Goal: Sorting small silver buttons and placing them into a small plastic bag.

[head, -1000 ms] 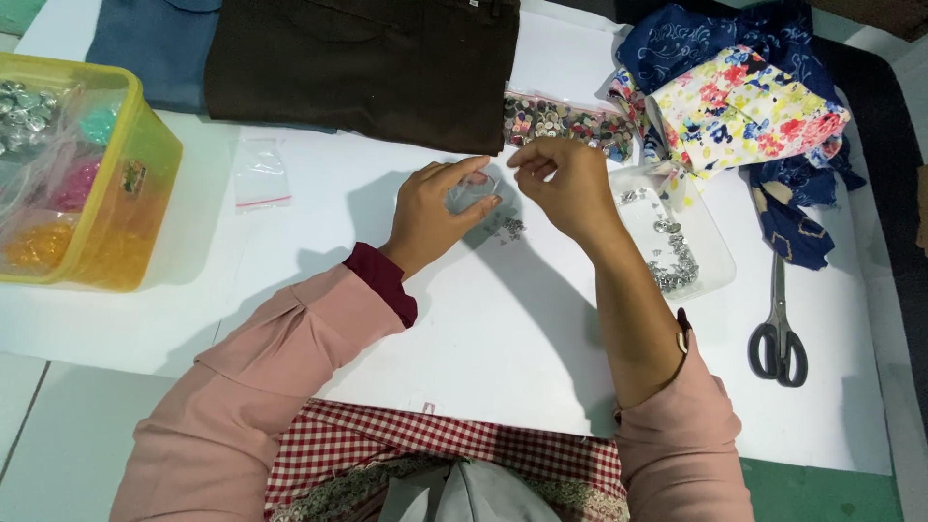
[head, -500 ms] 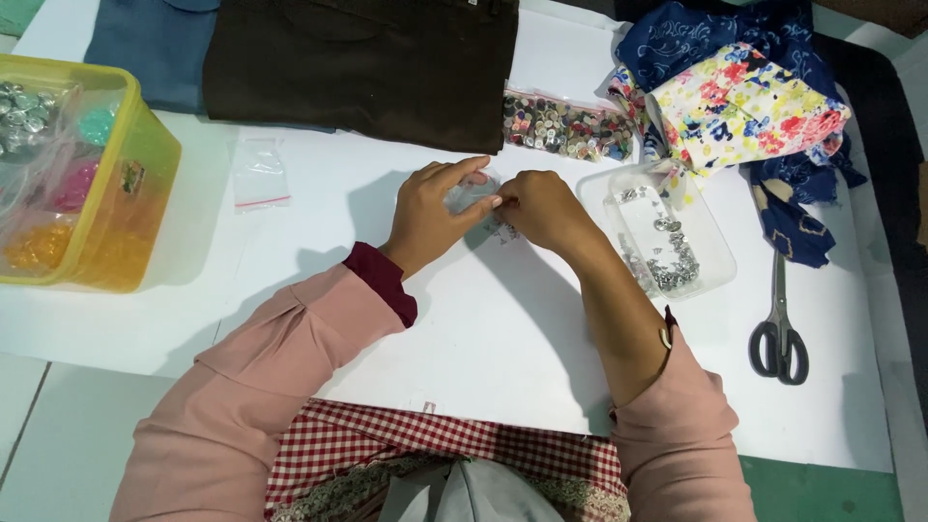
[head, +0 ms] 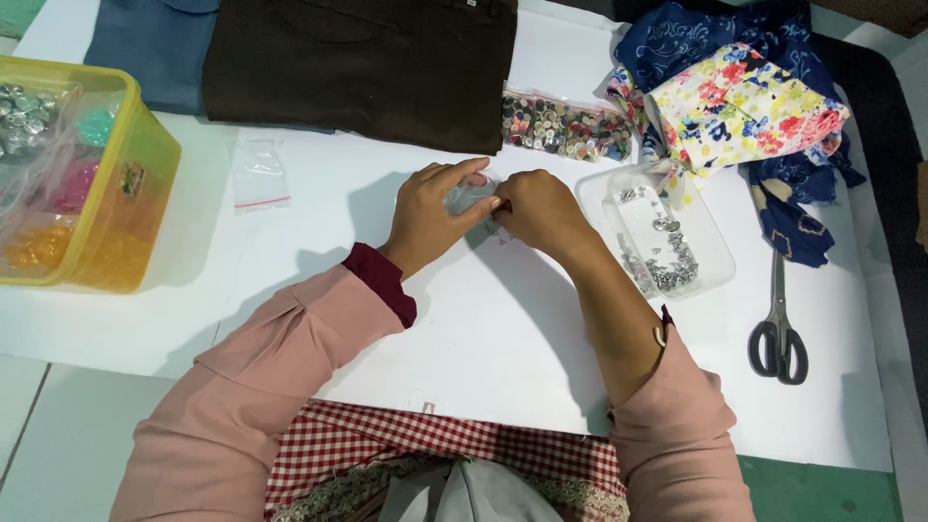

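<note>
My left hand [head: 432, 215] and my right hand [head: 541, 210] meet over the middle of the white table [head: 454, 319]. Between their fingertips they pinch a small clear plastic bag [head: 471, 197] that holds tiny metal bits. Most of the bag is hidden by my fingers. A clear plastic tray [head: 659, 240] with small silver pieces lies just right of my right hand.
A clear bag of mixed buttons [head: 564, 127] lies behind my hands. Brown cloth [head: 358, 68] and blue cloth [head: 155, 48] lie at the back. Floral fabrics [head: 739, 106] are piled at back right, scissors [head: 778, 324] at right, a yellow box [head: 82, 174] at left, an empty small bag [head: 259, 176] beside it.
My right hand has come down and leftward, closing in against my left hand at the small bag. The left hand has barely moved.
</note>
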